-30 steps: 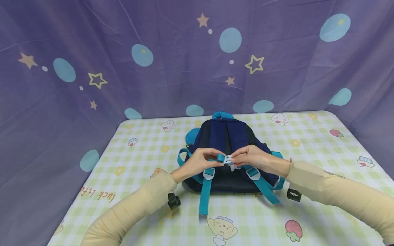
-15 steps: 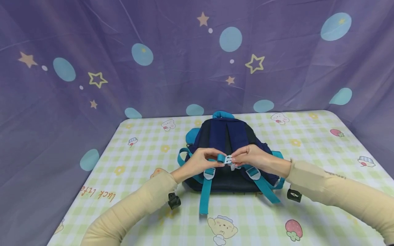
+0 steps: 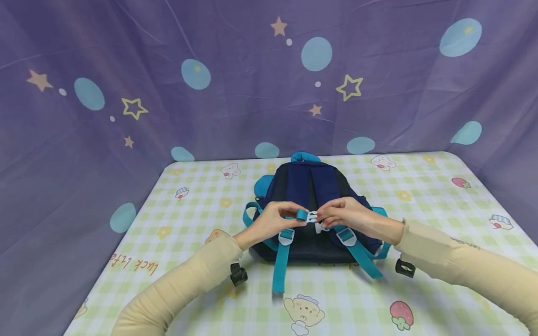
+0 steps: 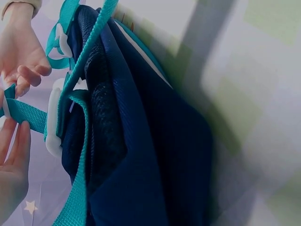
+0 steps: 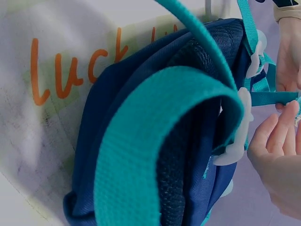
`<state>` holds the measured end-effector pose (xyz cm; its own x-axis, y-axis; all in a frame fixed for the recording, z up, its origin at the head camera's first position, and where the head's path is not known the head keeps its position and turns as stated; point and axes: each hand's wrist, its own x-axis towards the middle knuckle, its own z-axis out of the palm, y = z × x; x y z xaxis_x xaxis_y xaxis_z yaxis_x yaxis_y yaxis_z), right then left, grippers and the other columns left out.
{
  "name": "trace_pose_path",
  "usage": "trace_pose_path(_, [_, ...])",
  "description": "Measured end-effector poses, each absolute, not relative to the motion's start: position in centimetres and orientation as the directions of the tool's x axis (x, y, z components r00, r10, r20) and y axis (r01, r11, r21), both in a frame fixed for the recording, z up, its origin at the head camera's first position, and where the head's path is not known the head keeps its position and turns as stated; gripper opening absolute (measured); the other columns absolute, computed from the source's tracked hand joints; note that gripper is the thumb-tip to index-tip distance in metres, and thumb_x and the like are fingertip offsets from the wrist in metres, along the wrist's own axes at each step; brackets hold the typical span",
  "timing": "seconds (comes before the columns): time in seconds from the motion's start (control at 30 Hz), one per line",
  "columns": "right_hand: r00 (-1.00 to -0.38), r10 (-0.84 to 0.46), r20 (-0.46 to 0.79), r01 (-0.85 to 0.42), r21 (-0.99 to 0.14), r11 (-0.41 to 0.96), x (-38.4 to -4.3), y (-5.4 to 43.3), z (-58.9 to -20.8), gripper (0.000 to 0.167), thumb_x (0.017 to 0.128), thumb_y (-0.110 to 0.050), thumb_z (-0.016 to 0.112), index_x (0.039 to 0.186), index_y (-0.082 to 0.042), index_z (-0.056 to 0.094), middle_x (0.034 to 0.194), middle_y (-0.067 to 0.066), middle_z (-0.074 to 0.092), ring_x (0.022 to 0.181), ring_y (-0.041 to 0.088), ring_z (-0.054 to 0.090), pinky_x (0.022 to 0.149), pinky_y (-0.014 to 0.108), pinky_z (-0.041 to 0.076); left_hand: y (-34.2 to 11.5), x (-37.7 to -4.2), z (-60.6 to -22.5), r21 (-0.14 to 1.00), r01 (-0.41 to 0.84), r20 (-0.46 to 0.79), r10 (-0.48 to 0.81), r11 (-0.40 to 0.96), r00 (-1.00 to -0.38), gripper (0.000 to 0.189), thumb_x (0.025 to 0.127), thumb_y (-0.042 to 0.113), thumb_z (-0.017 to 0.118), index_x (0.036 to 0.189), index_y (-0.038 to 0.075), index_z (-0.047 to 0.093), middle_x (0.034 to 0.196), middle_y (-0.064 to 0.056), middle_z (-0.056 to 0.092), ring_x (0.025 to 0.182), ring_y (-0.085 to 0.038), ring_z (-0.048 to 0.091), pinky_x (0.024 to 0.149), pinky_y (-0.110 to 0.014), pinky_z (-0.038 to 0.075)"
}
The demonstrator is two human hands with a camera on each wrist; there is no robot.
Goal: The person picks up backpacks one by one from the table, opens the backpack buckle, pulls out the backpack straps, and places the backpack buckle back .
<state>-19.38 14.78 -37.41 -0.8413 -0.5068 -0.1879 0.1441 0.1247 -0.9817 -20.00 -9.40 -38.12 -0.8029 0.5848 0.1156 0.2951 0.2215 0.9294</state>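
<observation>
A dark blue backpack [image 3: 300, 184] lies with its padded back and straps facing up. Ahead of its middle, my left hand [image 3: 277, 218] pinches a folded teal strap [image 3: 301, 215] that ends in a white pronged plastic buckle [image 3: 311, 217]. From the other side, my right hand [image 3: 346, 213] pinches at the buckle's free end with thumb and fingertips. Just under these fingers shows another white buckle piece [image 3: 319, 227], partly hidden. In the left wrist view the left hand [image 4: 14, 162] holds the teal strap [image 4: 28, 115]; the right wrist view cuts off the right fingertips [image 5: 294, 107].
White strap adjusters [image 3: 286, 236] with loose teal strap ends [image 3: 279, 273] hang toward the front. Teal webbing loops [image 3: 249, 212] stick out at the bag's sides. The checked tablecloth [image 3: 201, 224] lies below, and a purple curtain [image 3: 235, 116] closes off the back.
My right hand has shifted slightly right and its fingers have drawn back, so more of the buckle's prongs and the lower white piece shows. The left hand and backpack stay about the same.
</observation>
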Motion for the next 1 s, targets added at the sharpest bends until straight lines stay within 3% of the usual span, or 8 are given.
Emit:
trace_pose_path(0.2, [-0.856,-0.478,-0.196,0.127,-0.977,0.174,-19.22,14.86,-37.17,0.035,0.098,-0.017,0.059,0.118,0.012,0.063,0.105,0.014,0.071,0.084,0.015,0.069,0.088,0.038,0.054,-9.3,-19.98,-38.04,0.924,0.306,0.123,0.582,0.228,-0.804,0.027,0.087,0.002,0.073,0.113,-0.004,0.07,0.105,-0.015,0.069,0.09,-0.023,0.068,0.077,-0.03,0.057])
trace_pose_path(0.5, [-0.871,-0.445,-0.208,0.094,-0.96,0.264,-19.37,14.66,-37.21,0.033,0.096,-0.018,0.062,0.113,0.01,0.067,0.094,0.009,0.071,0.082,0.021,0.069,0.084,0.04,0.055,-9.1,-19.99,-38.29,0.917,0.323,0.134,0.584,0.233,-0.801,0.026,0.087,0.004,0.074,0.112,-0.002,0.071,0.106,-0.014,0.07,0.091,-0.017,0.067,0.076,-0.03,0.057])
trace_pose_path(0.77, [-0.871,-0.438,-0.223,0.14,-0.967,0.214,-19.28,14.36,-37.0,0.031,0.094,-0.014,0.064,0.112,0.011,0.067,0.086,0.008,0.072,0.081,0.021,0.069,0.087,0.042,0.054,-8.85,-19.84,-38.21,0.892,0.368,0.157,0.581,0.264,-0.799,0.025,0.086,0.005,0.074,0.111,0.0,0.072,0.105,-0.012,0.071,0.091,-0.014,0.066,0.077,-0.027,0.056])
trace_pose_path(1.0, [-0.878,-0.434,-0.201,0.114,-0.969,0.218,-19.15,14.17,-37.05,0.026,0.094,-0.008,0.062,0.108,0.014,0.067,0.089,0.012,0.073,0.083,0.023,0.071,0.086,0.043,0.055,-8.75,-19.75,-38.24,0.872,0.395,0.171,0.578,0.288,-0.798,0.025,0.086,0.007,0.075,0.109,0.0,0.073,0.104,-0.012,0.071,0.092,-0.016,0.067,0.078,-0.025,0.055])
